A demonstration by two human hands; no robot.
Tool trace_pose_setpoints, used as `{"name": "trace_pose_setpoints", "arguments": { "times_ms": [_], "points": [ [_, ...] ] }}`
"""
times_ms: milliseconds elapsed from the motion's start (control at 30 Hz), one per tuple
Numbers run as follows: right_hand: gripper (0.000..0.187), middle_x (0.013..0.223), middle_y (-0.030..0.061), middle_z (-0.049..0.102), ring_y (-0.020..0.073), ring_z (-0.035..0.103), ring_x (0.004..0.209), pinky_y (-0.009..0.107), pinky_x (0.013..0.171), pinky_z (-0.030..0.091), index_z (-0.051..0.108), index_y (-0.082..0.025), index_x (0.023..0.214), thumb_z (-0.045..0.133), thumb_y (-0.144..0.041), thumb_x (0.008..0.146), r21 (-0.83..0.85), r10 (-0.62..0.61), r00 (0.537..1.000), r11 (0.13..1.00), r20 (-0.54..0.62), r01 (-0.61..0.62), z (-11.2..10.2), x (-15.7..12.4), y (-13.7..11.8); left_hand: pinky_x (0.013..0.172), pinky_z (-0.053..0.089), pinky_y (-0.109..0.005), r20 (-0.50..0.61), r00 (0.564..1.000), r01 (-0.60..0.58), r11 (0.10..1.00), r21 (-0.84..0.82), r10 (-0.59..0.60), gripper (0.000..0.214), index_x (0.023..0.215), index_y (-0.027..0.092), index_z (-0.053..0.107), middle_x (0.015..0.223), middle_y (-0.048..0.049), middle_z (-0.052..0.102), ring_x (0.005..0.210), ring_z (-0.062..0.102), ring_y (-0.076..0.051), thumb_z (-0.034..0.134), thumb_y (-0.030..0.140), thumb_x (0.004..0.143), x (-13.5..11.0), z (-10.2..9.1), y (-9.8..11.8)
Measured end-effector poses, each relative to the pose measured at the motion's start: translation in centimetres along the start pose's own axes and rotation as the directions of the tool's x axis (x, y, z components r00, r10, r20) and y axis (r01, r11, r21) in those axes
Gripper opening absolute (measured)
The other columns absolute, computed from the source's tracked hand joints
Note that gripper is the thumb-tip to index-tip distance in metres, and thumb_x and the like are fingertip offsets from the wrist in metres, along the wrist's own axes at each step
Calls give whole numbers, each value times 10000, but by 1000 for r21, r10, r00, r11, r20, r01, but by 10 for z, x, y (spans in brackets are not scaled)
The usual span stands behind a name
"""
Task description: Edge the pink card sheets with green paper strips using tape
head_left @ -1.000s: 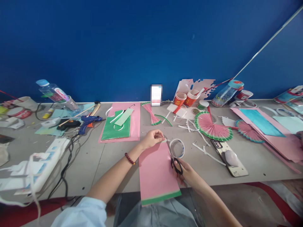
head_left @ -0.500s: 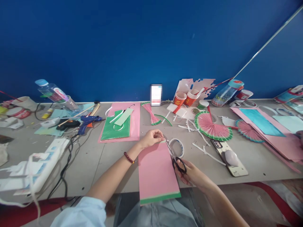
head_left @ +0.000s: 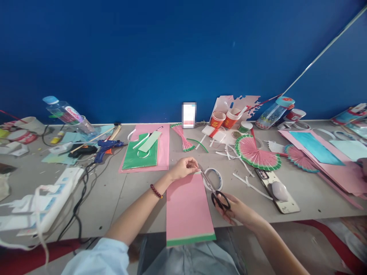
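You have one pink sheet (head_left: 187, 208) in front of you, its far part above the surface (head_left: 120, 214) and its near end reaching past the front edge, over your lap. One green band (head_left: 190, 240) runs along this near end. Your left hand (head_left: 185, 169) holds the far edge of the sheet, close to the right corner, with the fingers pinched narrow on it. One bracelet (head_left: 156, 191) is on this wrist. Your right hand (head_left: 233, 211) holds one pair of scissors (head_left: 213, 187), the fingers bent around the black handles. The blades point away from you, toward the fingers of your left hand, and they look nearly together; whether they touch the sheet, I cannot tell.

One tape roll (head_left: 220, 182) lies just beside the blades, on the right. Beyond your hands there are three pleated papers: one narrow bow (head_left: 182, 138), one big fan (head_left: 252, 151) with green rim and one smaller fan (head_left: 301, 157) with blue rim. The red cups (head_left: 218, 121) stand in two groups; how many are nested in each, I cannot count. One glue gun (head_left: 104, 149) and one green pack (head_left: 134, 162) are at the left.
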State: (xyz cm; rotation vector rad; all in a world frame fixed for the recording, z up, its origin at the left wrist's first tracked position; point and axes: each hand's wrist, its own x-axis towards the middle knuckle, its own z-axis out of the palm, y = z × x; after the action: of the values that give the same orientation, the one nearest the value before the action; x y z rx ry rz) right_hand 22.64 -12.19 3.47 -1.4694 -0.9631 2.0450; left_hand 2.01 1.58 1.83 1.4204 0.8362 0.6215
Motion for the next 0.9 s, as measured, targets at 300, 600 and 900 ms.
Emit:
{"name": "trace_pose_setpoints", "arguments": {
  "times_ms": [300,600,900],
  "points": [
    [490,596,-41,487,52,423,385,181,345,287,450,-179,732,510,-665,748,-54,-15,1000,998,25,16,-17,-15,-3,643,422,-231,-28,1000,-12,1000,-17,11,323,757,149,545,746,-18,626,687,584,-115,745,375,641,1,-4,-1],
    [453,596,-7,537,66,392,394,214,374,295,509,-179,716,569,-628,715,-374,-344,885,901,-313,218,-49,-11,-18,710,443,-262,67,998,8,1000,-20,-7,301,904,153,593,847,-55,669,791,616,-150,706,331,689,-2,-8,3],
    [108,717,37,604,169,535,662,282,631,386,586,-172,709,576,-278,685,-929,-732,653,351,-193,119,-80,60,-63,694,428,-243,101,995,-18,1000,12,16,331,935,147,587,831,-56,666,766,605,-140,704,351,702,-1,-10,1]
  ]
}}
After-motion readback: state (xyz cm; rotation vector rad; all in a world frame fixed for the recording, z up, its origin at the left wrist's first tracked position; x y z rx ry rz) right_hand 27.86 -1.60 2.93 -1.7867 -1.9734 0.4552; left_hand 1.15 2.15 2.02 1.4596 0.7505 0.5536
